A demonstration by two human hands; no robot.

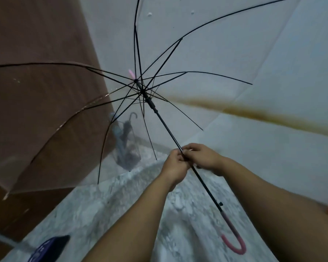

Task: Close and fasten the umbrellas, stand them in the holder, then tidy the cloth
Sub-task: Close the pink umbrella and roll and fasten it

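A clear umbrella (95,114) is seen fully open, its canopy spread across most of the view and its black ribs fanned out from the hub. The shaft (167,129) is angled down toward the wearer, and the pink crook handle (233,241) hangs free at the lower right, held by nothing. Beyond the canopy, a transparent holder (128,148) is observed standing on the speckled floor (95,205) by the wall, already containing what appear to be two closed umbrellas; through the plastic their number cannot be confirmed. A dark blue object (49,248) is noted at the lower left edge; it cannot be identified.

Both hands are placed together partway along the shaft. The left hand (175,166) is curled round the shaft, and the right hand (203,157) is curled round it just above, the fingertips meeting over the rod.

The closing step is judged to be in hand and barely begun: the runner (151,104) is still seated high near the hub. For the next move, the runner must be reached, its catch released, and the runner drawn down the shaft while the shaft is steadied.
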